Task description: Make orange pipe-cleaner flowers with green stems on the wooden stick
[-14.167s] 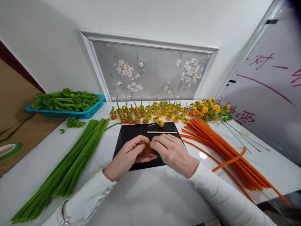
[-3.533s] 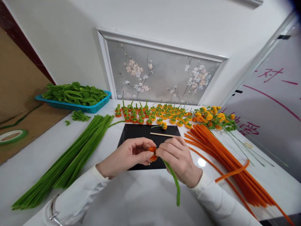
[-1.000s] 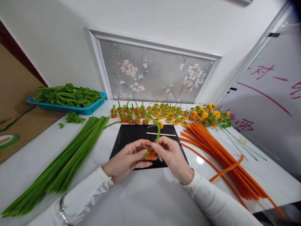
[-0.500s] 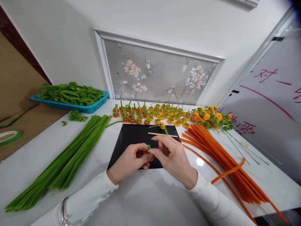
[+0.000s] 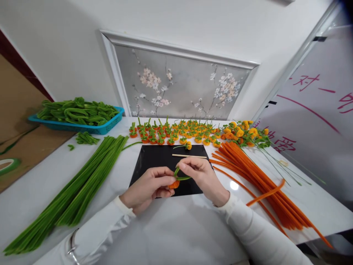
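Note:
Pinched between the thumb and fingers of my left hand (image 5: 151,186) is a small orange pipe-cleaner piece (image 5: 174,184). A green stem (image 5: 183,178) rises from it and bends in a loop to the right. My right hand (image 5: 202,175) grips this green stem near its upper bend. Both hands are close together over a black board (image 5: 157,156). On the board, beyond my hands, lie a thin pale stick (image 5: 189,156) and a yellow-orange flower (image 5: 188,145) with a green stem.
Green pipe cleaners (image 5: 79,180) lie left, orange ones (image 5: 264,187) right. Behind the board stand rows of small orange and yellow pieces (image 5: 168,132), with finished-looking flowers (image 5: 242,133) at the back right. A blue basket (image 5: 107,127) of green pieces sits back left.
The orange piece now shows more fully below my left fingers. My right hand has the green stem bent into a loop, where before its fingers pinched a short green tip. The view has shifted slightly.

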A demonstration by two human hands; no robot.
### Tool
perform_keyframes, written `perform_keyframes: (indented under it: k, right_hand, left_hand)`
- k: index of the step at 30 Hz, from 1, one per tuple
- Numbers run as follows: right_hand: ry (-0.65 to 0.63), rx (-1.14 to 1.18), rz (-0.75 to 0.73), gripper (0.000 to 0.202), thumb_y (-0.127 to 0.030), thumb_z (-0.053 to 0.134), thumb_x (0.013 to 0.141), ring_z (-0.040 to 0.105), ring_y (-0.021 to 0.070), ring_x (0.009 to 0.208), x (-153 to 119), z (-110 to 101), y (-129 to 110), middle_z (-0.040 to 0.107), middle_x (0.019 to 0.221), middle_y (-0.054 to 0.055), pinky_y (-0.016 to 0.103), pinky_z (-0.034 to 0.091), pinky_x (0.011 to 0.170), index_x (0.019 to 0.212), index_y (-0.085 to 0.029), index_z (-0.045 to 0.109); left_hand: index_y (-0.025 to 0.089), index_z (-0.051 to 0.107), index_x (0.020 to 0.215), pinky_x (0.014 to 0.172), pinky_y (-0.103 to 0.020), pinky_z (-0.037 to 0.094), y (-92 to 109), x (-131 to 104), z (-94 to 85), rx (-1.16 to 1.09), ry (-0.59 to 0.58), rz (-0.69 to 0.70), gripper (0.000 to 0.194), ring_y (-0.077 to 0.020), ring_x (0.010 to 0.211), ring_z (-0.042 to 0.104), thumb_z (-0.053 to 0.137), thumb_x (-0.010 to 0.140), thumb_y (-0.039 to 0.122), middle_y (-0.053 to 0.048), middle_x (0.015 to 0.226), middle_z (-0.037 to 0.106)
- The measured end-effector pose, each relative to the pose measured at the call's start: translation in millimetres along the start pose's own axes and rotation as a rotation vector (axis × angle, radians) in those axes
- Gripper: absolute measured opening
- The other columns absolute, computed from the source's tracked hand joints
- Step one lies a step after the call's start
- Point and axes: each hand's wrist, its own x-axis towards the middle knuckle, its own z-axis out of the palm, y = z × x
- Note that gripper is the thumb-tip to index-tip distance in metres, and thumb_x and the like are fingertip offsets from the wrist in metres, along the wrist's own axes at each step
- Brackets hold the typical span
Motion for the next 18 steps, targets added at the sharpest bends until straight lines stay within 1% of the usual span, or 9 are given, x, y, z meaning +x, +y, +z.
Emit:
perform_keyframes:
  k: [3,6,9,11,13,18]
  right_hand:
    - [0.021,-0.135,-0.112,0.023,-0.036,0.05,0.088,0.058,0.0146,0.077,1,-7,1,0.065,0.082,0.003,0.026,0.046,0.072,0.085,-0.017,0.063]
    - [-0.045,-0.341,-0.198,0.02,-0.032,0.049,0.09,0.059,0.014,0.075,0,-13,6,0.066,0.084,0.003,0.025,0.046,0.069,0.094,-0.018,0.062]
    - [-0.128,-0.494,-0.31,0.011,-0.024,0.055,0.088,0.06,0.0134,0.075,-1,-15,10,0.067,0.083,0.001,0.025,0.044,0.072,0.092,-0.02,0.064]
    - [-0.13,-0.581,-0.391,0.009,-0.02,0.057,0.087,0.061,0.0138,0.078,-1,-14,12,0.068,0.084,0.0,0.027,0.043,0.077,0.089,-0.021,0.065]
    - [-0.109,-0.63,-0.436,0.01,-0.017,0.057,0.087,0.062,0.0143,0.079,0,-12,14,0.069,0.084,0.001,0.028,0.042,0.078,0.088,-0.021,0.066]
    - [-0.088,-0.668,-0.481,0.011,-0.018,0.054,0.089,0.061,0.0147,0.082,0,-12,20,0.068,0.089,0.002,0.027,0.046,0.077,0.092,-0.021,0.065]
  left_hand:
    - [0.013,0.061,0.073,0.049,-0.01,0.046,-2,2,-2.9,-0.059,0.018,-0.022,0.012,-0.0043,0.051,0.056,0.069,0.075,0.022,0.0,0.065,0.061]
    - [0.013,0.061,0.074,0.049,-0.011,0.049,-3,5,-6.2,-0.118,0.045,-0.012,0.012,-0.0058,0.053,0.059,0.071,0.073,0.02,0.0,0.066,0.061]
    - [0.013,0.061,0.074,0.05,-0.011,0.051,-4,7,-9.4,-0.146,0.063,-0.001,0.014,-0.0073,0.056,0.062,0.072,0.072,0.021,0.0,0.068,0.061]
    - [0.013,0.06,0.073,0.051,-0.012,0.052,-5,8,-11.1,-0.144,0.062,-0.004,0.016,-0.0076,0.057,0.062,0.072,0.073,0.023,-0.001,0.069,0.062]
    - [0.013,0.059,0.072,0.052,-0.012,0.053,-5,9,-12.2,-0.14,0.061,-0.009,0.017,-0.0077,0.058,0.062,0.072,0.074,0.025,-0.001,0.07,0.062]
    - [0.014,0.059,0.071,0.052,-0.012,0.053,-5,9,-12.5,-0.147,0.068,-0.004,0.019,-0.0072,0.058,0.061,0.072,0.074,0.027,0.001,0.067,0.06]
